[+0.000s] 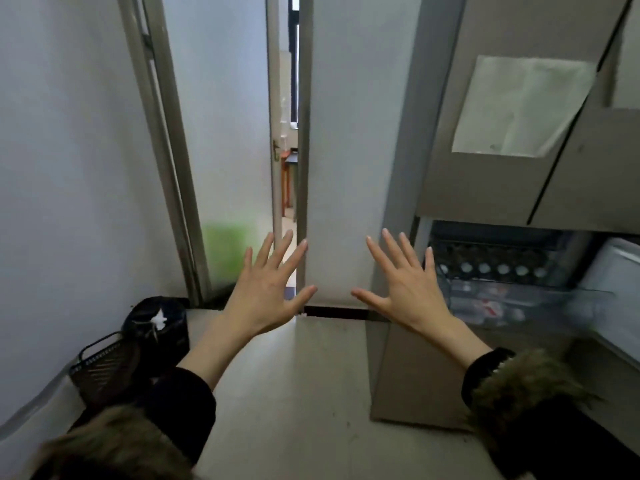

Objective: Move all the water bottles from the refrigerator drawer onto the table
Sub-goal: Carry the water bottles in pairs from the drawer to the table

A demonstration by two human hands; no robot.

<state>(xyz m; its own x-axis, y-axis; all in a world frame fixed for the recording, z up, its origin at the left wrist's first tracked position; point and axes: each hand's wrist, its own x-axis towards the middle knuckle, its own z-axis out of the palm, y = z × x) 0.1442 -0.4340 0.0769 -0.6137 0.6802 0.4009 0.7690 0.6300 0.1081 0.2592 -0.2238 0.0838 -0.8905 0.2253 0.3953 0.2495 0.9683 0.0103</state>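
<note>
While both hands hover empty, left hand (266,289) and right hand (405,285) fingers spread wide. Bottles (491,303) lie in open drawer (512,306), right of right hand. Nothing picked yet; judgement: right hand must swing right, down.

You've got two hands up, left hand (266,292) and right hand (405,289), one open refrigerator drawer (512,299), roughly six bottle caps (502,269) showing, plus one bin (157,323) and one basket (104,368).
</note>
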